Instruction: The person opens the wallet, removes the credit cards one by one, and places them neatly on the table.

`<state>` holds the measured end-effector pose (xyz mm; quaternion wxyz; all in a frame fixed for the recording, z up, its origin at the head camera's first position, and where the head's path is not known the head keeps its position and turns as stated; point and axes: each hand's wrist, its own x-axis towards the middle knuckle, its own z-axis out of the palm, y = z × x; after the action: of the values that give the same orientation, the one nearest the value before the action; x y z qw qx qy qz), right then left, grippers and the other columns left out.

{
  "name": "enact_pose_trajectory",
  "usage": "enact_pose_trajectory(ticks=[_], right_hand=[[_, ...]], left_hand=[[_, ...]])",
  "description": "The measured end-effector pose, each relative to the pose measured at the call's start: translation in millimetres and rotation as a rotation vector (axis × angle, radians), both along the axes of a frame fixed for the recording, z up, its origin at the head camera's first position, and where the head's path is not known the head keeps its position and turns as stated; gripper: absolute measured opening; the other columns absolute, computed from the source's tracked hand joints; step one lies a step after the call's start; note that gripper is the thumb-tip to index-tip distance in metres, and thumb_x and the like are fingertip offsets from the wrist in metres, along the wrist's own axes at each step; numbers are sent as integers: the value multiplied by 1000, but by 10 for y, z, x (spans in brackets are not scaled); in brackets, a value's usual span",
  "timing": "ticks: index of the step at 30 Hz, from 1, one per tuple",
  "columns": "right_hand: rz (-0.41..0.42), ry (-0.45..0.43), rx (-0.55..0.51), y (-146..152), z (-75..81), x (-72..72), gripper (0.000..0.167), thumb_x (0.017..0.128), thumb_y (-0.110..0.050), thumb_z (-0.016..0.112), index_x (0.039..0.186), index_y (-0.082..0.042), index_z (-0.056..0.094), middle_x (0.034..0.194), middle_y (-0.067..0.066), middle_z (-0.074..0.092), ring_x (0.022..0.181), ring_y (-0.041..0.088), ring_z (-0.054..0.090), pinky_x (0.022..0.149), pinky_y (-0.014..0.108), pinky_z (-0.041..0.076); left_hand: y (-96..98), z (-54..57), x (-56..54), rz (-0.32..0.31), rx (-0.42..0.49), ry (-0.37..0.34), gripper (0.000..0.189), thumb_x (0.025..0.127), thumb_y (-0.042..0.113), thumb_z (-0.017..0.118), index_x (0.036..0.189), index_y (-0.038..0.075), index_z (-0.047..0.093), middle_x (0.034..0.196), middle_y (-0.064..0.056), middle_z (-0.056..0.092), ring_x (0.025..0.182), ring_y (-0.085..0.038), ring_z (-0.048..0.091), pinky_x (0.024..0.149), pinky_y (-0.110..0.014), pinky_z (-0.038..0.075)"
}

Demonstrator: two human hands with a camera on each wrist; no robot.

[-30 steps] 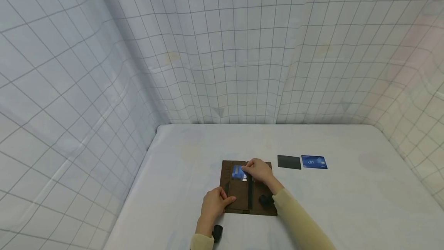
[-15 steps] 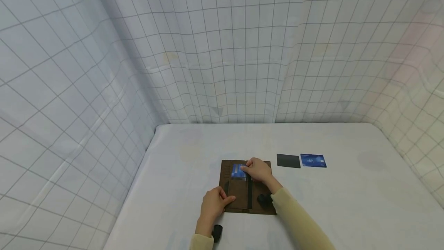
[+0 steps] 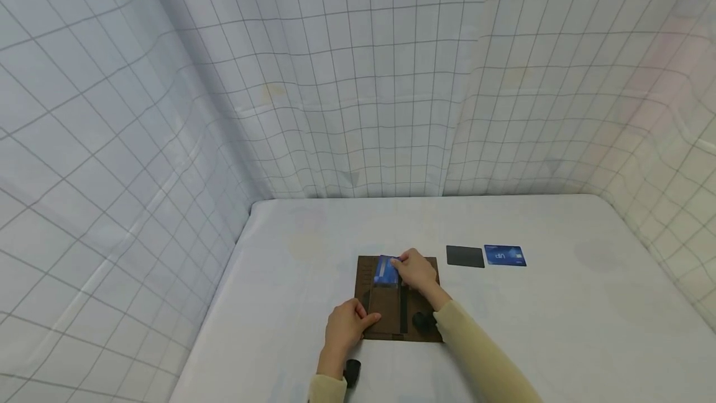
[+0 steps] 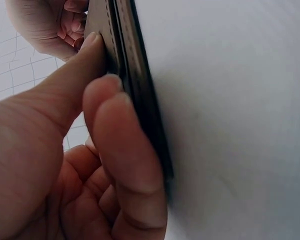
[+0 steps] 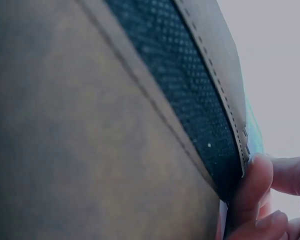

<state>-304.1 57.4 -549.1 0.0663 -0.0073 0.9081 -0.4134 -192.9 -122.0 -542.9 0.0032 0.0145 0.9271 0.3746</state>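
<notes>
A brown wallet (image 3: 384,316) lies unfolded on the white table, with a dark strip down its middle. Over the upper part of its left half is a blue card (image 3: 385,273), its far end level with the wallet's far edge. My right hand (image 3: 418,271) pinches that card by its right side; in the right wrist view the fingers (image 5: 255,187) are at the wallet's edge and the card is mostly hidden. At the near left edge my left hand (image 3: 345,326) grips the wallet, thumb on top, as the left wrist view shows.
Right of the wallet lie a dark grey card (image 3: 465,257) and another blue card (image 3: 505,255), side by side. A black wrist camera (image 3: 352,373) sits at the left wrist, another (image 3: 423,321) at the right. A white grid-patterned curtain (image 3: 358,79) surrounds the table.
The blue card has slid away from me, toward the wallet's far edge, along with my right hand. My left hand keeps its place on the wallet.
</notes>
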Motion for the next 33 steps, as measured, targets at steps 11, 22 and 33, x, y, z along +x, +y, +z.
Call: enact_pose_trajectory(ticks=[11,22,33], right_hand=[[-48,-2,-26,-21,-7,12,37,97,-35,54,112,-2,51,63,0,58,47,16,54,49,32,40],[-50,-30,-133,32,1,-14,40,96,-32,55,116,2,46,63,4,57,46,16,52,43,29,38],[53,-60,-237,106,6,-50,45,85,-22,73,110,-1,41,67,7,58,43,15,51,37,26,39]], left_hand=[[14,-3,8,15,-1,8,37,78,35,78,69,11,51,50,5,47,41,-9,43,42,-27,35],[24,-2,5,25,-10,5,37,78,34,78,68,11,51,51,5,46,43,-10,42,44,-27,34],[15,2,7,15,3,3,37,78,34,78,69,11,51,50,5,47,42,-9,42,42,-27,34]])
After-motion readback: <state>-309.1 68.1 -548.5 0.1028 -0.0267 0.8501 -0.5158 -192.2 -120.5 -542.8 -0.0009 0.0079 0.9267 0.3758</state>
